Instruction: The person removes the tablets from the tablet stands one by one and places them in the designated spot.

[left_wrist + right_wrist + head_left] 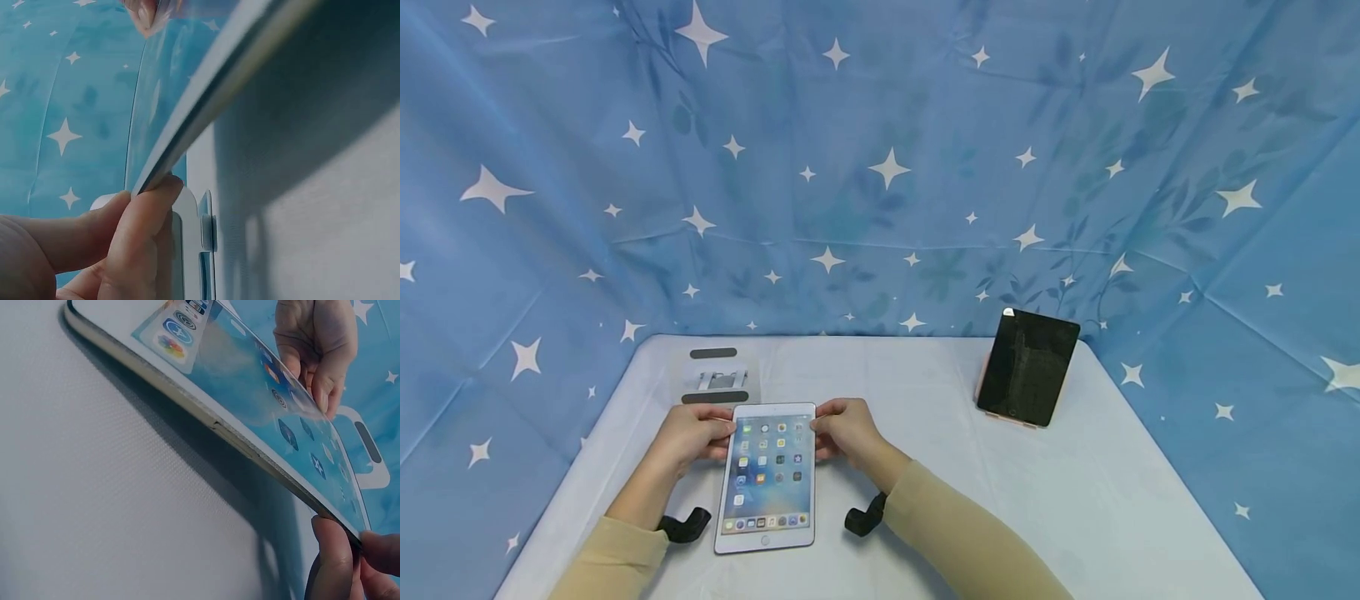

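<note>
White-framed tablet (769,483) pinched by left hand (688,435) and right hand (848,429) at opposite edges, presumably for even balance

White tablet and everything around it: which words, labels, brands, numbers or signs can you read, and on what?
No words, brands or numbers are legible.
White tablet: app icons, one showing an A-like sign in the right wrist view; any captions are too small or blurred.
Dark tablet: no text; the pale corner mark is unreadable.
Flat item with two dark strips: nothing readable.
Backdrop: white stars, no lettering visible.
</note>
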Demonstrator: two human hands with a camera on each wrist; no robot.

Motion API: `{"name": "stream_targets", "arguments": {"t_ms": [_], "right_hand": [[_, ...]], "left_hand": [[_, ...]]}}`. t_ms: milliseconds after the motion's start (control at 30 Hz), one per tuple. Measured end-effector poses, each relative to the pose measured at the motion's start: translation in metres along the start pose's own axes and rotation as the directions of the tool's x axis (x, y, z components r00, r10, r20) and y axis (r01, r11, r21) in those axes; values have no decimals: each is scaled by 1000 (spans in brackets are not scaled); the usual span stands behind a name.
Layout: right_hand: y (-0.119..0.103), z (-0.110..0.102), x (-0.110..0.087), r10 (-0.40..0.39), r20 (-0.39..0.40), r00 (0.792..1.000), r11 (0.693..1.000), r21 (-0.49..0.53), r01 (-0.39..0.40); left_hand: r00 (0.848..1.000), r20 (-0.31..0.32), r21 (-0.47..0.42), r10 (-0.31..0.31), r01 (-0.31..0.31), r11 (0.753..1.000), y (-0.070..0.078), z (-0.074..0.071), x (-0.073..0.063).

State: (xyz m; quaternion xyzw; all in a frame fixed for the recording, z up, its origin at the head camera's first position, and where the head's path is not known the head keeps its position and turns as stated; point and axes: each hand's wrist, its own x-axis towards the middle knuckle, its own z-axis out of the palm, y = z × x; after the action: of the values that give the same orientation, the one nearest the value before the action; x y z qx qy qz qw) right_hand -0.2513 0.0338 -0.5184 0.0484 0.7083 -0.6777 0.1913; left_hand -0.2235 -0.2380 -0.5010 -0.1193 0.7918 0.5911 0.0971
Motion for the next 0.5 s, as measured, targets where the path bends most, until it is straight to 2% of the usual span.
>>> {"name": "stream_targets", "arguments": {"t_ms": [233,500], "right_hand": [[-1,1,-6,-10,-2,1000,1000,-29,10],[-1,0,-11,21,-36,999,999,-35,-22]], "left_hand": [[1000,18,11,-2,2,1000,0,1,-1],[998,54,-18,-44,45,999,-3,4,-3]]}}
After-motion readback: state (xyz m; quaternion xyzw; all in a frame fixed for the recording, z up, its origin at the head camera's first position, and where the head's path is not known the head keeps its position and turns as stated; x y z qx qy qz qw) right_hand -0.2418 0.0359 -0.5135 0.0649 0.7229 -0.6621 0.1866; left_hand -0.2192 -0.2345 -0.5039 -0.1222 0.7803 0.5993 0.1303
